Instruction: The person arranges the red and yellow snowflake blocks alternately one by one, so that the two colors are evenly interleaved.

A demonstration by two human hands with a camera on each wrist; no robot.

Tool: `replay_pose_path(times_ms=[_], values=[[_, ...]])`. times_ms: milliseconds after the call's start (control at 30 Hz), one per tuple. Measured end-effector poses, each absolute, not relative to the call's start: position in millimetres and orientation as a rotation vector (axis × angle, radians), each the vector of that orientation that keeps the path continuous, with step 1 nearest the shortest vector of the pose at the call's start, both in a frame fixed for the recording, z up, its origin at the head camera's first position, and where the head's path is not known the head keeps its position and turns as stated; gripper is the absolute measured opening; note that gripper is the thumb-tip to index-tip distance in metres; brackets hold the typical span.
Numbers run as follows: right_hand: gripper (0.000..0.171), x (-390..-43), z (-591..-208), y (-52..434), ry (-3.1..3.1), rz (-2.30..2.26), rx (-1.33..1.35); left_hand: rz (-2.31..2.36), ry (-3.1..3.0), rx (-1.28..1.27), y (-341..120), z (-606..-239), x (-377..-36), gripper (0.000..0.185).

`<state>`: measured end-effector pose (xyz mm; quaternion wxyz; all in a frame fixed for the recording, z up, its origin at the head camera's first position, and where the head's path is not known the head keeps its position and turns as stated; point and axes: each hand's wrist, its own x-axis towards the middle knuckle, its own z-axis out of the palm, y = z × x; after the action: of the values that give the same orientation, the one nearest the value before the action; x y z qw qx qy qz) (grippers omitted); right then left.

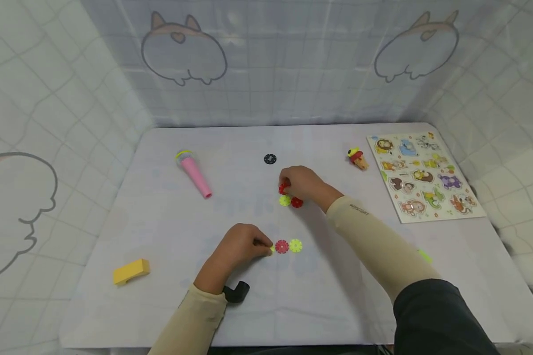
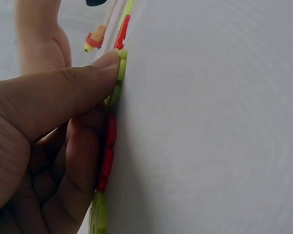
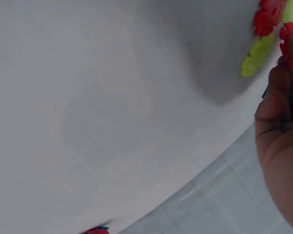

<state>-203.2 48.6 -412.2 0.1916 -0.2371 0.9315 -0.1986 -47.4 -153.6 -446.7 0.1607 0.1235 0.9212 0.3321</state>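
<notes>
Tabletop [image 1: 115,315]: left hand [image 1: 235,246] pinches yellow disc [image 1: 273,249] at left end of row [image 1: 282,246], nearer near edge, probably steadying it; right hand [image 1: 303,183] pinches red disc [image 1: 283,189], nearer far edge, likely for precision.

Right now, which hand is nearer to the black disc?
The right hand. In the head view it is just below and to the right of the black disc, apart from it. The left hand is clearly farther away, much lower in that view and to the disc's left.
</notes>
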Motion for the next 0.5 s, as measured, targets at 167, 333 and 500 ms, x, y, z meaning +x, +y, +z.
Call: replay_pose_path(times_ms=[167, 333, 500], values=[[0.008, -192, -406, 66, 2.639, -0.790, -0.686, 0.916, 2.637, 0.343, -152, -447, -47, 0.012], [0.010, -164, -402, 101, 2.549, -0.959, -0.581, 0.916, 2.627, 0.318, -151, -446, -48, 0.013], [0.005, -131, -415, 132, 2.409, -0.970, -0.528, 0.909, 2.637, 0.296, -151, -446, -49, 0.014]])
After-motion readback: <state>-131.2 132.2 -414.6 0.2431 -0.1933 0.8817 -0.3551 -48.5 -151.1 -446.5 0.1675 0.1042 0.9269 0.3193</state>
